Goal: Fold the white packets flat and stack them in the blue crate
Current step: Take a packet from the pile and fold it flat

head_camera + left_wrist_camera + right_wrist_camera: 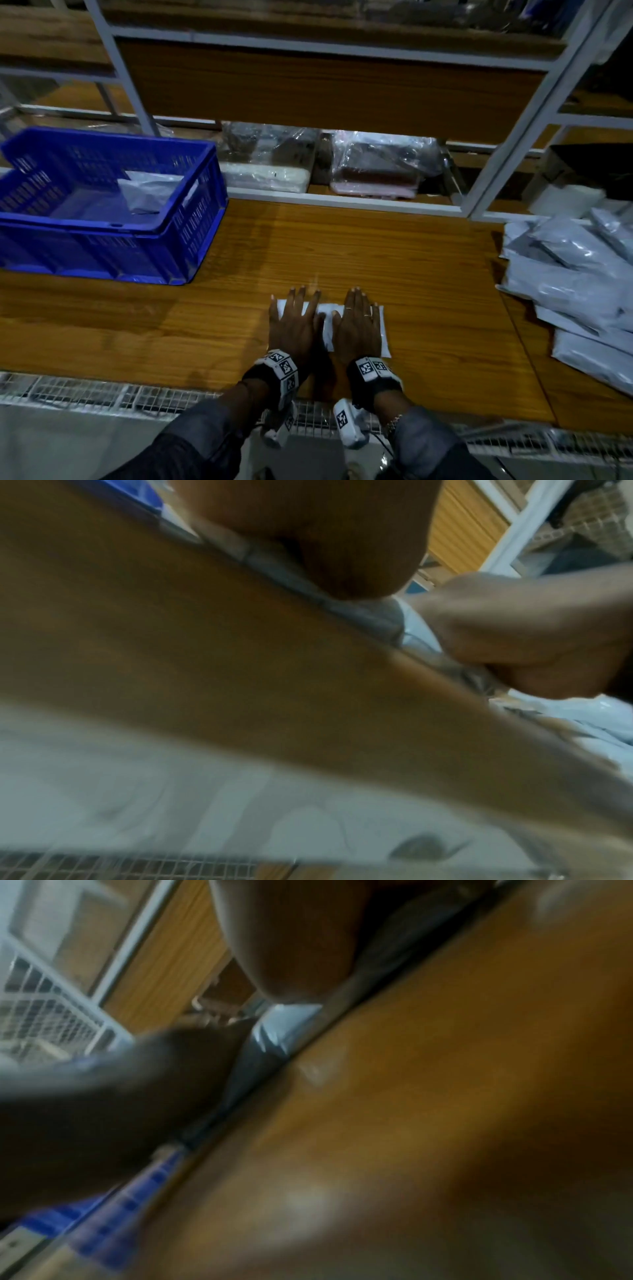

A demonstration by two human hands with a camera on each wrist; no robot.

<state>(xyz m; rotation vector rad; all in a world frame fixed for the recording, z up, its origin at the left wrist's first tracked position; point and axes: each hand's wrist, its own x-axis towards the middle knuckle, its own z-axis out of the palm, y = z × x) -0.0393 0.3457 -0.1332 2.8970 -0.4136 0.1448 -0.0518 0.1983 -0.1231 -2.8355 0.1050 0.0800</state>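
1. Pressing down with both palms: left hand and right hand lie flat, fingers straight and spread, on a small white plastic packet at the near middle of the brown wood-grain table. Neither hand is curled round anything, just pushing on it.
2. That packet looks already folded, a compact rectangle under the hands; the step in hand is likely flattening the crease.
3. Wrist views are blurred, showing only palm heels on the white film and the tabletop; no finer grip detail.
4. Blue slotted plastic crate sits far left on the table, well apart from the hands. At least one pale packet lies inside; cannot tell how many are under it, or how flat.
5. Loose heap of white-grey unfolded packets covers the right end of the table, clearly many.
6. Progress judgement: early. Few stored, one mid-fold, most of the pile left.
7. Next, probably: lift the pressed packet and carry it left into the crate.
8. Behind: white metal shelf frame with clear-wrapped bundles.
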